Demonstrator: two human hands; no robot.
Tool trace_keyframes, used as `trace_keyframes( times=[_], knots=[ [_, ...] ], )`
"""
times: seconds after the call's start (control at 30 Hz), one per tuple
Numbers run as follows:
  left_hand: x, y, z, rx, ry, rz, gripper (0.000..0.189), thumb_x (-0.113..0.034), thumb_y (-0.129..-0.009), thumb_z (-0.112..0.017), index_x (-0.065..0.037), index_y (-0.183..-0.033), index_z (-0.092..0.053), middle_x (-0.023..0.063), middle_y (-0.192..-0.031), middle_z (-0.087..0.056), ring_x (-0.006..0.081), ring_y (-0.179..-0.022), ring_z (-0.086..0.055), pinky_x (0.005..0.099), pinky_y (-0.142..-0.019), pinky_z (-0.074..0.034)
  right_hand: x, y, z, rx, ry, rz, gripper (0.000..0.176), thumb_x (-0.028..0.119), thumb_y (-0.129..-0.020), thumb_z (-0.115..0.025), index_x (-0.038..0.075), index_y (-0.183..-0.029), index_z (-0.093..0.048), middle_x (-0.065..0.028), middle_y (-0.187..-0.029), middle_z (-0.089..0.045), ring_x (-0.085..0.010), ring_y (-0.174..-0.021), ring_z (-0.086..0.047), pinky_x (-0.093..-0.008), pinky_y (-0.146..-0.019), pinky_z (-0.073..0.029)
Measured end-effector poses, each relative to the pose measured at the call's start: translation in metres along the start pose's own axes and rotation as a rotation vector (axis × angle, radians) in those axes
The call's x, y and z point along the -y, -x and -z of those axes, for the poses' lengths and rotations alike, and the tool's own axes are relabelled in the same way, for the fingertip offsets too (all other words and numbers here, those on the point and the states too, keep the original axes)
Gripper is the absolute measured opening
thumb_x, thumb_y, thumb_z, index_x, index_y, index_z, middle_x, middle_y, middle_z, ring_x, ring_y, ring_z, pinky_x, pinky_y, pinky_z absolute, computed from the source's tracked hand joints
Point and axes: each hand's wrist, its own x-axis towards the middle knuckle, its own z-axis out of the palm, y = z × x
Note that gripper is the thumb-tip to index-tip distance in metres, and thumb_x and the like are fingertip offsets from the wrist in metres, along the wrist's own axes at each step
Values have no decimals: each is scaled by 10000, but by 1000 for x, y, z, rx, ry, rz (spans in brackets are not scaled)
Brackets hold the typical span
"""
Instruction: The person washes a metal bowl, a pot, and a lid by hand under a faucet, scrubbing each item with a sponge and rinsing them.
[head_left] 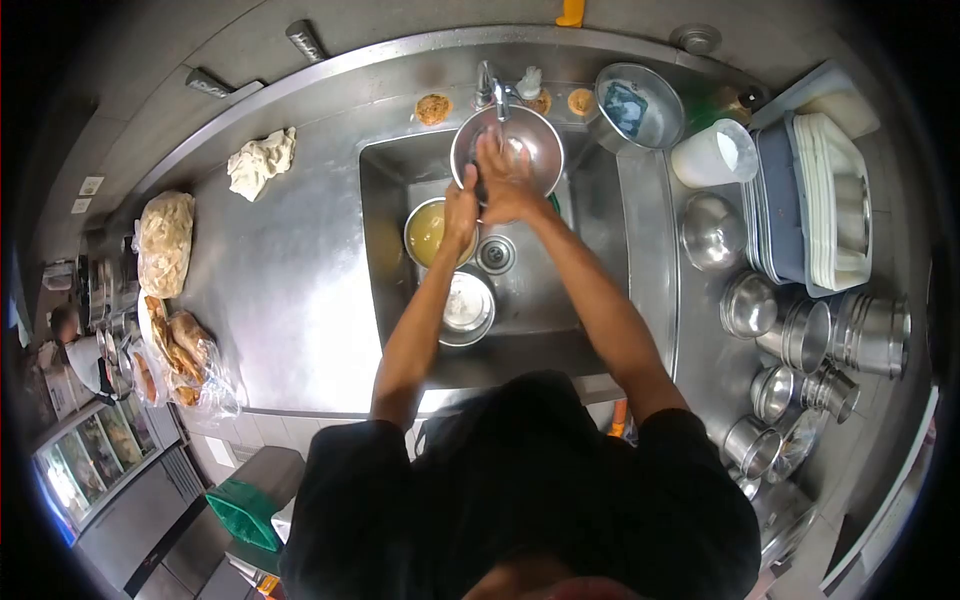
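Observation:
A round steel bowl (pixel 540 125) sits under the faucet (pixel 501 98) at the back of the sink (pixel 570 300). Over its near part, my right hand (pixel 505 180) has its fingers stretched apart, somewhat blurred, with nothing seen in them. Close beside it, at the bowl's near left rim, is my left hand (pixel 462 207), thumb pointing up; its other fingers are hidden. Under my left forearm stands a pot of yellowish liquid (pixel 426 232). Nearer me in the sink is another round metal container (pixel 470 305), pale inside. Between these vessels the drain (pixel 496 254) shows.
A crumpled cloth (pixel 262 163) and bagged food (pixel 166 245) lie on the left counter. Behind the sink's right corner stands a large bowl with a blue-green item (pixel 626 108). To the right are a white container (pixel 712 153), stacked trays (pixel 815 200) and several steel pots (pixel 805 335).

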Motion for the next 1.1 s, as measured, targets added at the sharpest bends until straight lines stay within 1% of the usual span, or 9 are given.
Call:
trace_keyframes(
  times=[0.1,0.2,0.3,0.37,0.6,0.77,0.83,0.87,1.1],
  knots=[
    [36,-30,-9,-122,-31,-396,426,-314,-938,-527,-33,-1260,-523,209,-1064,-639,265,-956,-629,341,-841,-468,2,5,-19,-146,100,-263,1215,297,-543,-767,-57,-1443,-31,-242,-1521,-29,-367,-1417,-44,-546,-1113,-24],
    [-12,-13,-10,-295,-220,-667,429,-298,-923,-535,-35,-1261,-519,286,-1071,-608,304,-999,-630,358,-850,-467,9,11,-73,-502,51,-233,621,136,-734,-613,-61,-1281,-395,-250,-1353,-369,-377,-1312,-294,-500,-1043,-250],
    [-53,0,7,-79,-418,-158,483,-411,-871,-594,-78,-1220,-575,232,-905,-641,173,-763,-672,279,-603,-483,7,38,-61,-472,-184,-96,397,91,-757,-626,14,-1134,-531,-213,-1111,-578,-352,-1092,-520,-461,-885,-401],
    [-32,-28,22,-27,-480,-110,609,-522,-853,-567,-76,-1265,-538,237,-1011,-631,182,-877,-652,332,-732,-483,-7,43,-55,-648,-434,64,195,121,-801,-676,79,-980,-610,-139,-838,-666,-231,-810,-653,-352,-713,-480],
    [14,-38,9,477,747,34,636,-571,-918,-416,-62,-1295,-475,85,-1268,-540,223,-1133,-537,416,-978,-423,-59,20,-13,-696,-1139,-628,466,441,-901,-552,22,-1097,-607,-173,-902,-666,-248,-853,-632,-360,-771,-457],
    [7,-34,-3,441,896,119,662,-588,-913,-401,-39,-1272,-485,110,-1223,-569,242,-1103,-558,411,-977,-428,-29,24,-25,-933,-663,-251,485,351,-928,-506,-39,-1217,-511,-226,-1247,-526,-374,-1137,-505,-424,-984,-361],
    [12,-46,-8,1146,1315,110,698,-618,-902,-381,-34,-1269,-485,120,-1217,-571,249,-1109,-558,404,-982,-425,1,28,-44,-874,-362,-18,504,278,-909,-501,-4,-1321,-422,-208,-1404,-370,-402,-1272,-353,-508,-1071,-234],
    [11,-42,-18,579,857,145,817,-706,-859,-329,-39,-1319,-437,138,-1297,-512,259,-1188,-505,402,-1010,-397,12,30,-42,-794,-233,71,484,256,-902,-504,-12,-1300,-442,-215,-1371,-404,-400,-1259,-372,-510,-1070,-243],
    [-26,-2,5,502,730,62,1206,-911,-666,-251,44,-1403,-257,191,-1433,-332,312,-1318,-341,448,-1072,-300,10,5,-17,-672,-196,270,438,214,-914,-454,-43,-1268,-484,-183,-1345,-465,-327,-1313,-360,-511,-1104,-173]
  ],
)
